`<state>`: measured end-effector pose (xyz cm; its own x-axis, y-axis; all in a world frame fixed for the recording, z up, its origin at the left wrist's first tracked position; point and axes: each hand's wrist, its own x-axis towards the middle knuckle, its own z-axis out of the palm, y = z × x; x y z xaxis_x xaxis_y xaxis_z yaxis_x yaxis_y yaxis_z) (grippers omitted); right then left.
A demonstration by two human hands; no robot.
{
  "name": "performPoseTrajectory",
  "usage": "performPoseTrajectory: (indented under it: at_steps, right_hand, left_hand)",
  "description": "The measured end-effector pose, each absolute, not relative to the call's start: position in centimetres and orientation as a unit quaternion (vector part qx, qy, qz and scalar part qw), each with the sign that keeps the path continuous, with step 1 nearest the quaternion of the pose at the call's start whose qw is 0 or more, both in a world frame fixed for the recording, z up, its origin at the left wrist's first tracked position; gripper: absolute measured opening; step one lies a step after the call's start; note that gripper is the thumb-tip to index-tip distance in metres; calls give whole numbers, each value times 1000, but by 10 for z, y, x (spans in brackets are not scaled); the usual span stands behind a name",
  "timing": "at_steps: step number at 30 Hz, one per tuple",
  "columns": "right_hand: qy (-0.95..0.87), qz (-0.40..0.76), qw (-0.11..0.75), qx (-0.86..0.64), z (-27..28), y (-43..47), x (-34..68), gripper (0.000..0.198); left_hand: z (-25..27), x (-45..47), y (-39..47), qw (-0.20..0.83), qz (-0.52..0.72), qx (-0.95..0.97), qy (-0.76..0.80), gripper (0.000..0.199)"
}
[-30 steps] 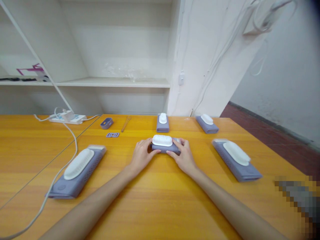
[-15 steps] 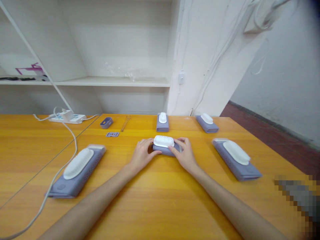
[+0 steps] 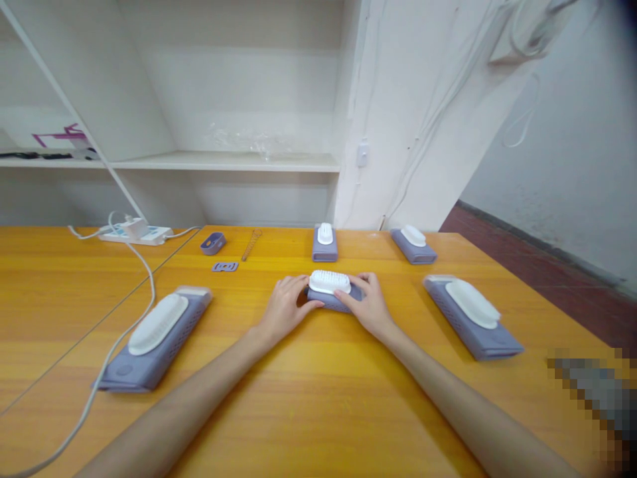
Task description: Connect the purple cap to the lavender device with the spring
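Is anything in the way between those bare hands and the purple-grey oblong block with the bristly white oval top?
Nothing visible: the left hand holds one end of the oblong block and the right hand holds the other.

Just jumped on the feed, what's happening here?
A person's left hand and right hand grip opposite ends of a purple case at the wooden table, the right thumb against its white bristled top. Four similar white-topped cases lie around it. Beyond, leftward, lie a coil spring, purple ring and flat plate.
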<state>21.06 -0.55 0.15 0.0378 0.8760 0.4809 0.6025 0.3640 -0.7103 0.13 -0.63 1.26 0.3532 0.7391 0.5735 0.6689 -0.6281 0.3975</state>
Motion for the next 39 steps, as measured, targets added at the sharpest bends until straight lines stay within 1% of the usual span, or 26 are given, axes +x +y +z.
performPoseTrajectory:
  at_steps: [9,14,19,29,39]
  right_hand:
    - [-676,157,483,-534,3,-5,213,42]
    - [-682,157,482,-527,4,-6,213,41]
    - [-686,136,467,-542,3,-6,210,48]
    - [-686,156,489,-515,6,-5,213,39]
    - [-682,164,484,-524,8,-6,213,37]
  left_hand:
    - [11,2,-5,88,394,813,420,40]
    - [10,2,-5,109,403,809,414,41]
    - [10,2,-3,119,403,810,408,42]
    - [10,3,-3,125,408,807,408,44]
    - [14,3,-4,131,405,809,406,39]
